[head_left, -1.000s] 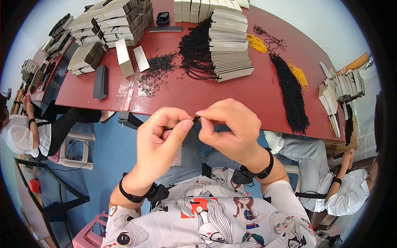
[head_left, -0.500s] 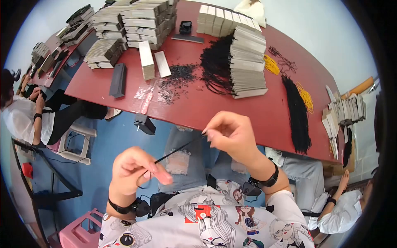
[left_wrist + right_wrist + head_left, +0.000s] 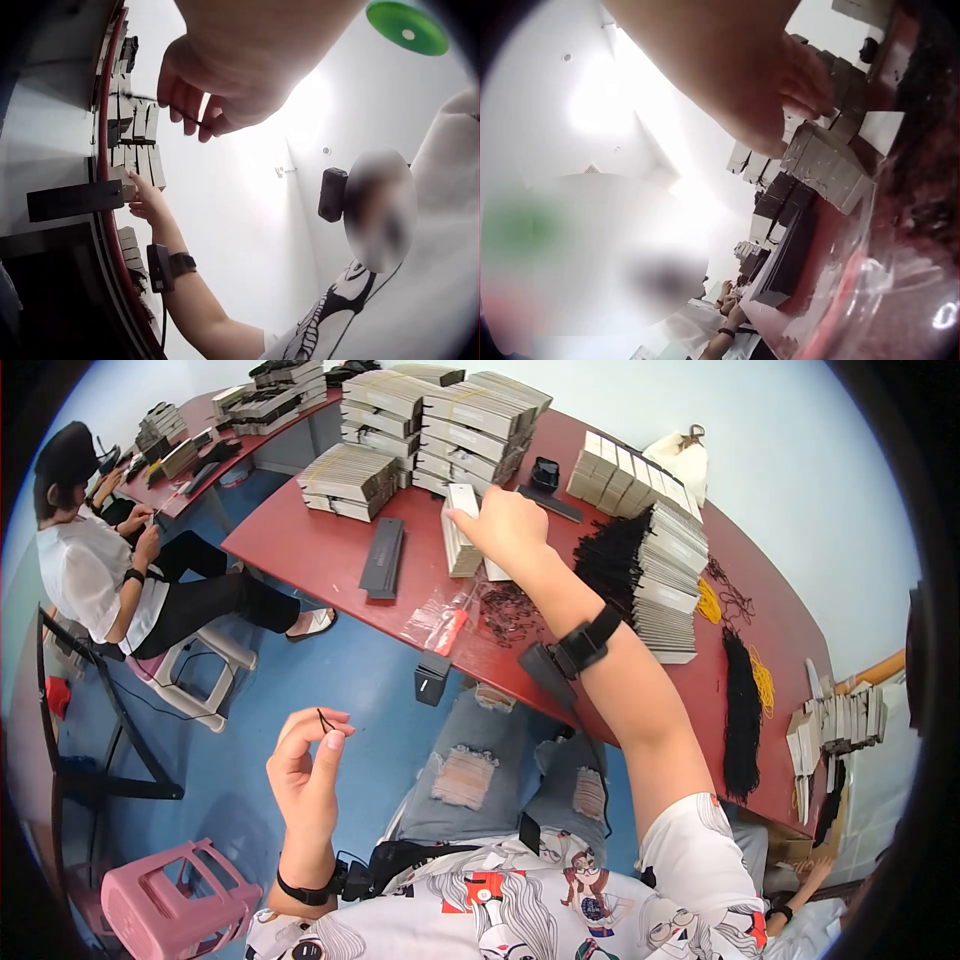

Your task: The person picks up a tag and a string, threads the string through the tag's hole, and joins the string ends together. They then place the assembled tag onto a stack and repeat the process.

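The left hand is raised over the lap at about seven o'clock in the head view, thumb and forefinger pinching a thin black cord whose short loop pokes up above the fingertips; the other fingers curl loosely behind. In the left wrist view the same cord shows as a dark line crossing the fingers.

The right hand is stretched far out to about twelve o'clock, over the red counter, its fingers resting on a small upright stack of pale card tags. Whether it already has a tag pinched I cannot tell — the back of the hand hides the fingertips, and the right wrist view is too blurred to settle it.

Just nearer than that stack lies a scatter of small black pins on clear plastic, and at two o'clock a heap of black cords beside fanned tags.

To do this step well, I would take one tag only, peeling it off the top with the thumb — and keep the left pinch firm so the cord's loop stays open and ready.
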`<state>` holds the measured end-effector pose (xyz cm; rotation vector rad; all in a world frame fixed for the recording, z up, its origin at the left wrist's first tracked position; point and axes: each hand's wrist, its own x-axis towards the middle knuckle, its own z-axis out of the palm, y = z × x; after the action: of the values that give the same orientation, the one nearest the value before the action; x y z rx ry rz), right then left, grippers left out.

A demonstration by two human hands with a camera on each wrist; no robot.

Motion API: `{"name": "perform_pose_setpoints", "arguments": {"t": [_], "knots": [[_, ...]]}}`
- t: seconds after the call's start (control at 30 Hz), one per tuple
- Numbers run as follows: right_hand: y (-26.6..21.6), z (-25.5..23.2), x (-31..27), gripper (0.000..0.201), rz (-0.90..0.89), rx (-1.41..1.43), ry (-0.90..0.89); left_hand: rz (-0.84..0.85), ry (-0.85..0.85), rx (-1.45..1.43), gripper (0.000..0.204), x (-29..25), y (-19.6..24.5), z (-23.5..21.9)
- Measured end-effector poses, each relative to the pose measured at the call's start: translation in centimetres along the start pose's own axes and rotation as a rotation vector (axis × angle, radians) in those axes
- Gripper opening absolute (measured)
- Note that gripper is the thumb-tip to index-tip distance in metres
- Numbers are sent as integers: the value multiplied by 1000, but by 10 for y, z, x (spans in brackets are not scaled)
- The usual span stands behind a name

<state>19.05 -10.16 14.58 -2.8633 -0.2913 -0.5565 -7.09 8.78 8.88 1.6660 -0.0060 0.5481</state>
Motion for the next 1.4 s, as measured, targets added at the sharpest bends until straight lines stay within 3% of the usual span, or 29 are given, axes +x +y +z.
{"name": "perform_pose_setpoints", "arguments": {"t": [0.13,0.23,0.27,0.33,0.4,0.47,0.53,0.57,0.63,0.83,1.07,1.13,1.23,1.27,1.33,1.37,1.4], "knots": [[-6,-2,7,44,-8,-71,-87,-97,18,-197,10,-6,-9,-2],[1,-10,5,51,74,-109,34,-129,-23,-275,12,-6,-19,1],[-1,-27,-3,43,128,13,-1,-144,-13,-335,13,-5,-23,4],[8,-31,-33,35,-29,478,178,-166,1,-397,14,-5,-27,5],[2,-34,-86,24,-58,1063,-81,-262,-22,-437,14,-6,-30,5],[-5,-34,-149,14,44,1305,-493,-332,-47,-449,14,-8,-35,3],[1,-10,-212,10,-196,943,-379,-414,-66,-455,14,-13,-40,4],[1,-5,-219,10,-191,945,-387,-391,-93,-414,14,-13,-40,8],[-1,2,-227,9,-227,546,-138,-368,-115,-398,16,-14,-37,17],[-7,11,-233,12,-223,558,-71,-266,-210,-304,19,-11,-47,31],[-6,12,-226,12,-174,562,-124,-295,-280,-214,16,5,-53,43],[-6,13,-227,12,-168,586,-122,-330,-367,-15,16,16,-54,46],[-5,13,-227,12,-137,631,-145,-271,-381,64,21,26,-65,52],[-4,13,-227,12,-133,630,-144,-272,-385,64,21,27,-76,56],[-4,14,-228,13,-130,622,-144,-232,-308,-281,18,27,-99,60],[-3,14,-228,13,-126,623,-141,-535,-353,-347,18,32,-81,50],[-3,16,-229,13,-120,635,-143,-536,-356,-344,18,31,-82,52]]}}
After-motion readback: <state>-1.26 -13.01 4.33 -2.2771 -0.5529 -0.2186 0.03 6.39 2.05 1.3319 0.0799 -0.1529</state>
